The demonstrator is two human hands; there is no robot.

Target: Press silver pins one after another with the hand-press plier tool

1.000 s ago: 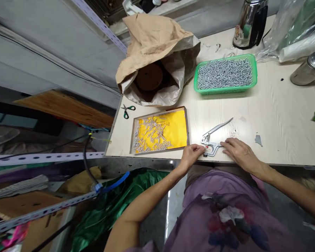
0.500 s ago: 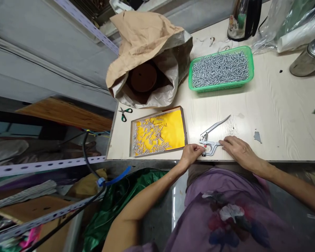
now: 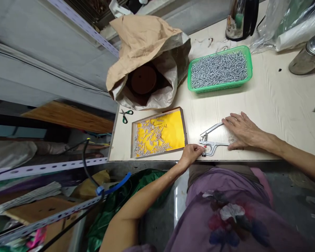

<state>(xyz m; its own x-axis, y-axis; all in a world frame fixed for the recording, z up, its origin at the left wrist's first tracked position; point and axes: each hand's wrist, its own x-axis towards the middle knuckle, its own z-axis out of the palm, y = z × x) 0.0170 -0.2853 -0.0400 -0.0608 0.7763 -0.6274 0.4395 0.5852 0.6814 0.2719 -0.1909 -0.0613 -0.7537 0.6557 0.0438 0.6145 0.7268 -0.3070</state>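
A metal hand press tool (image 3: 212, 139) lies near the table's front edge with its two handles spread. My left hand (image 3: 191, 154) pinches something small at the tool's jaw, too small to make out. My right hand (image 3: 242, 130) rests flat over the handles, fingers spread on the upper one. To the left is a shallow tray with a yellow liner (image 3: 173, 130) holding several small metal pieces (image 3: 148, 138). A green basket (image 3: 249, 66) full of metal pieces (image 3: 219, 69) stands farther back.
An open brown sack (image 3: 147, 45) with a dark round lid inside stands at the back left. Green-handled scissors (image 3: 126, 114) lie beside the tray. A kettle (image 3: 240, 19), plastic bags (image 3: 288, 24) and a steel container (image 3: 307, 54) line the back right. Slotted shelving rails (image 3: 42, 164) run at left.
My right hand has moved from the lower handle's near end up and away onto the tool's upper handle. My left hand stays at the jaw. The view shifted slightly.
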